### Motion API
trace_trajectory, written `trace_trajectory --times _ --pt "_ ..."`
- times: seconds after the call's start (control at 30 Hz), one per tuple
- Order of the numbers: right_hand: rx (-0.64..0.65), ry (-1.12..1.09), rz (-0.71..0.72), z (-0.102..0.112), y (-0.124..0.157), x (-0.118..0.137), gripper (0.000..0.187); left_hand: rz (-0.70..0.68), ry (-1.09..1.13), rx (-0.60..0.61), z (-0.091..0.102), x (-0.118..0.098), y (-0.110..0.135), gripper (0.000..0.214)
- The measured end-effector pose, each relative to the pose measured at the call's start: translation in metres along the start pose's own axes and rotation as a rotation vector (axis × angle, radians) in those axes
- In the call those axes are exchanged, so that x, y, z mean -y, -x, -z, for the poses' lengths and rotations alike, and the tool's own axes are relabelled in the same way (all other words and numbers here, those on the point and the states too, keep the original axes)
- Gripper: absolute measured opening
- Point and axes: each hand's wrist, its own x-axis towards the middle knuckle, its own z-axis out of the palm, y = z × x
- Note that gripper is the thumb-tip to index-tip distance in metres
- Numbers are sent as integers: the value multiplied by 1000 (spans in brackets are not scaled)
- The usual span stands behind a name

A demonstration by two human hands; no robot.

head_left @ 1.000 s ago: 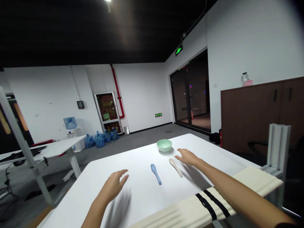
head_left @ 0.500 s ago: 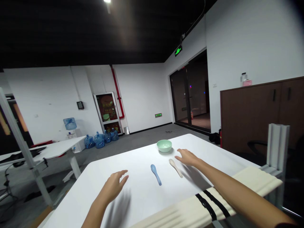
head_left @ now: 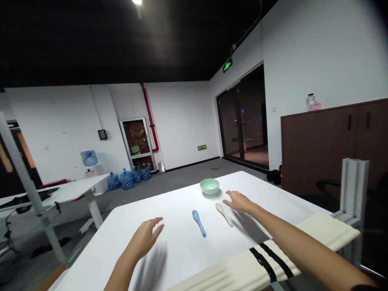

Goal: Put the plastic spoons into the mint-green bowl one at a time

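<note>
Mint-green bowl (head_left: 209, 186) upright toward the far edge of a white table (head_left: 281, 206), no spoon in it. In the head view, both spoons still flat on the tabletop, nothing lifted or placed so far, both apart from the bowl and nearer the body. Pale blue spoon (head_left: 199, 223) left of a cream spoon (head_left: 224, 214), the two roughly parallel and well apart from each other, each with its long axis slanting from the wide scoop end, far and left, to the handle, near and right. Left hand (head_left: 144, 238) open, fingers spread, empty, left of the blue spoon and apart from it. Right hand (head_left: 239, 202) open and empty too, fingertips just beside the cream spoon's scoop, contact unclear. Padded cream strip with black bands (head_left: 266, 262) along the near right edge.
</note>
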Motion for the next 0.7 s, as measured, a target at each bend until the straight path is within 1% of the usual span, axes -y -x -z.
trace_trajectory --times 0.27,0.43,0.53,0.7 --pt "52 39 -12 -8 1 6 53 -1 -1 3 0 -2 0 56" --pt "66 110 -18 -12 6 16 46 -4 -3 -4 0 -2 0 56" --pt "69 153 -31 -14 8 21 46 -1 -5 -6 1 -3 1 56" --pt "139 128 -59 -22 8 21 44 -2 -7 -3 2 -5 1 56"
